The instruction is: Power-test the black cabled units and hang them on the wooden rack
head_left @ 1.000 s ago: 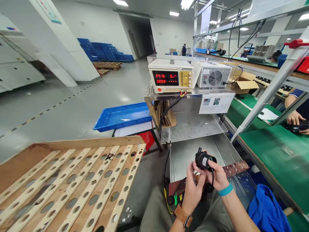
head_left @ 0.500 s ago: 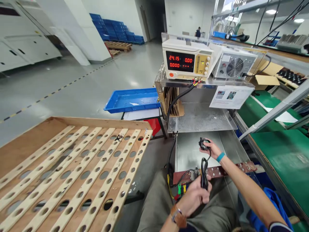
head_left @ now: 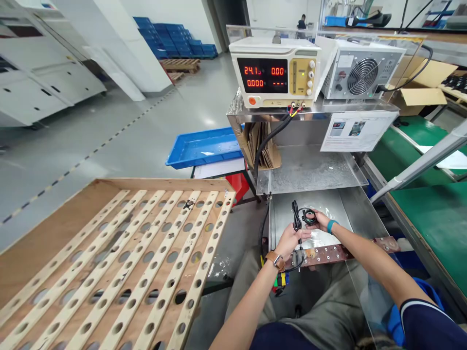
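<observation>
My right hand (head_left: 321, 219) grips a small black pump motor (head_left: 309, 216) low inside a steel trough (head_left: 346, 214). My left hand (head_left: 290, 239) pinches the motor's bundled black cable (head_left: 295, 221), which stands up from the fingers. Both hands are over the trough, just behind a brown terminal strip (head_left: 335, 253) with screw heads. Coloured connectors (head_left: 280, 280) hang under my left wrist, which wears a brown-strapped watch. A teal band circles my right wrist.
A power supply (head_left: 275, 73) with red digits and a fan-fronted unit (head_left: 359, 68) sit on the steel shelf above. A wooden rack with round holes (head_left: 120, 262) fills the left. A blue tray (head_left: 204, 146) lies behind it. A green bench (head_left: 430, 214) runs at right.
Both hands moved forward and down into the trough with the motor. The left hand rose from my lap to the cable beside the right hand. The camera tilted downward.
</observation>
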{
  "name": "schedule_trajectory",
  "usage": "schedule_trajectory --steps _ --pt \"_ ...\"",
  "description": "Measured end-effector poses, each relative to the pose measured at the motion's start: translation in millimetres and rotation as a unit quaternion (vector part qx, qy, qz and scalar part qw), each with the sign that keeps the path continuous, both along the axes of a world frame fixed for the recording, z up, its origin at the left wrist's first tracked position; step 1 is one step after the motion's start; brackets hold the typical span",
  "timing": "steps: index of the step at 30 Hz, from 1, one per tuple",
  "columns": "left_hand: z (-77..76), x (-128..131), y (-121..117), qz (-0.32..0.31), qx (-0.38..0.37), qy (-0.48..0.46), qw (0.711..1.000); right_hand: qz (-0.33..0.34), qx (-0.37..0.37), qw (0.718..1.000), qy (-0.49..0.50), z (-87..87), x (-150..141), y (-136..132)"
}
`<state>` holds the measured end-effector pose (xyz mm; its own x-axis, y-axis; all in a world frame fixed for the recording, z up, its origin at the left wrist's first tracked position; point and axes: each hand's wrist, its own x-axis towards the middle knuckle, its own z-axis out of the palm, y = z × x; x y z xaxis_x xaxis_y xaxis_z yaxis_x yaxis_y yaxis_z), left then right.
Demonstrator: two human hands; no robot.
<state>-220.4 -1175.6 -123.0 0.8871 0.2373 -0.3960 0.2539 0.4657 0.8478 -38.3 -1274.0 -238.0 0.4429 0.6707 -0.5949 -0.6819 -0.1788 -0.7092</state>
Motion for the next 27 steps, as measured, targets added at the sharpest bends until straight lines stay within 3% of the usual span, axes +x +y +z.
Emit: schedule_trajectory --steps 7,13,27 --pt "-0.9 0.9 3.8 -0.065 -0.021 0.087 0.994 -0.027 0.020 0.999 0.022 -11.0 -0.4 2.4" --pt "3.3 -0.6 0.1 -0.095 0.029 0.111 0.989 -0.029 0.041 0.999 0.018 -9.3 1.0 -0.2" --pt "-5.3 -2.6 3.1 -0.099 0.041 0.125 0.986 -0.054 0.028 0.998 0.021 -10.4 3.7 4.3"
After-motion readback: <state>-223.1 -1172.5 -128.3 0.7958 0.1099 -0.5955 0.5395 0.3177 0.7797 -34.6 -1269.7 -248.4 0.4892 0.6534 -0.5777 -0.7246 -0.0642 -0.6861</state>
